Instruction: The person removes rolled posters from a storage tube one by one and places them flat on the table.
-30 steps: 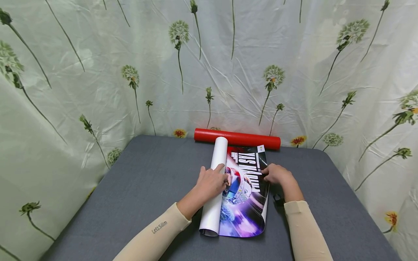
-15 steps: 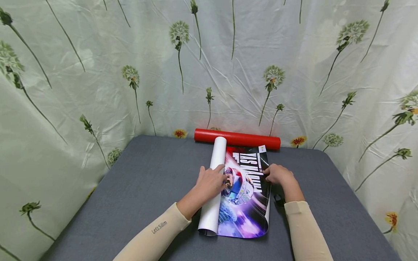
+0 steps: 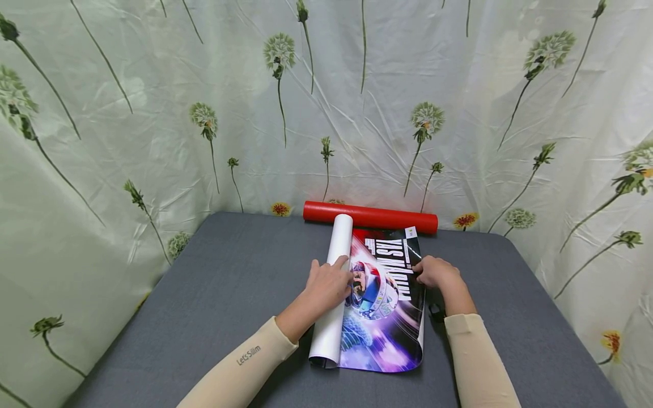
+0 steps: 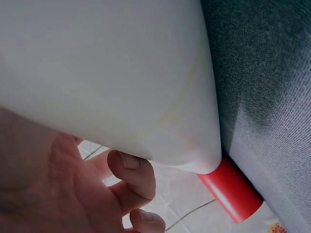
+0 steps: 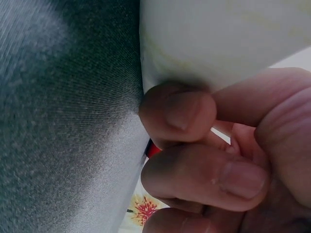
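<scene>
A glossy poster (image 3: 385, 328) lies partly unrolled on the table, its printed side up, showing white lettering and a helmet. Its left part is still a white roll (image 3: 326, 334). My left hand (image 3: 329, 283) lies over the middle of this roll, fingers bent against it; in the left wrist view, curled fingers (image 4: 133, 177) stand at the roll's edge. On the right, my right hand (image 3: 440, 275) pinches the poster's right edge. The right wrist view shows thumb and bent fingers (image 5: 180, 111) at the white underside, close to the table.
Behind the poster a red tube (image 3: 380, 217) lies crosswise at the table's back edge. A small dark object (image 3: 436, 311) sits under the right wrist. The grey table (image 3: 240, 272) meets a flower-printed curtain (image 3: 245, 73) at the back.
The roll has shifted slightly left and the poster's right edge slightly right, so a little more of the print shows. My right hand has moved slightly right; my left hand has barely moved.
</scene>
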`<state>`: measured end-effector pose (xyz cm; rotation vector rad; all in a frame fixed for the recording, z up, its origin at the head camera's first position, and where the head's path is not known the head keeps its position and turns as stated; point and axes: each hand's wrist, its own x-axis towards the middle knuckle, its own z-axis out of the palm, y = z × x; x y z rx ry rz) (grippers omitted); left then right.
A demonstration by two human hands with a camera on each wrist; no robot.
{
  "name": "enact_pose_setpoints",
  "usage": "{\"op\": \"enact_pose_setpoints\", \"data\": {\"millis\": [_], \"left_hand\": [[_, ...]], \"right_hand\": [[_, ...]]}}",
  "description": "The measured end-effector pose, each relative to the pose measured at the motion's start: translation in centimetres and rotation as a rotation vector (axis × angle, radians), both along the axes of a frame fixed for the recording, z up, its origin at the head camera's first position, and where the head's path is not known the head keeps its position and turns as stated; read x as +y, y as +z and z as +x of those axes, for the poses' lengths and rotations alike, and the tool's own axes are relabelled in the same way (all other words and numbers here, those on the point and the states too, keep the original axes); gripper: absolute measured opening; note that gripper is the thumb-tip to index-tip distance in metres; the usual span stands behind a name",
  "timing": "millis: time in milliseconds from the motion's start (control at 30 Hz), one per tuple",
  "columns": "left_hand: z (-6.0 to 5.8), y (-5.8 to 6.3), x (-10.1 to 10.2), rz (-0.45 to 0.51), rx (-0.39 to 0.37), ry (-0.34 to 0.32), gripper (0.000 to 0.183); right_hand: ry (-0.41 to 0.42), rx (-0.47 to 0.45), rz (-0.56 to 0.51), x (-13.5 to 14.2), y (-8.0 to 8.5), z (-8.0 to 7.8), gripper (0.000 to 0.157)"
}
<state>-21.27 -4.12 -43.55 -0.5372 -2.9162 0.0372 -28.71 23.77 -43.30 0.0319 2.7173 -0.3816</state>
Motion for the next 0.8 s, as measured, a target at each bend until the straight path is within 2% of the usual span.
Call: {"op": "enact_pose_setpoints", "data": {"millis": [233,400,600,800], "left_hand": [[-0.01,-0.01,-0.10,-0.019,-0.019,-0.001,0.014],[-0.09,-0.13,-0.10,-0.018,-0.008,0.006,0.024],[-0.21,-0.13,-0.26,-0.012,-0.021,0.005,0.012],[-0.36,-0.12,-0.44,-0.037,-0.025,0.010,0.015]], "right_hand": [[-0.008,-0.006,-0.005,0.08,0.07,-0.02,0.045],[-0.009,0.002,0.004,0.20,0.07,-0.01,0.045],[0.000,0.010,0.001,0.41,0.18,0.08,0.045],[0.013,0.024,0.003,0.58,0.27,0.12,0.045]]}}
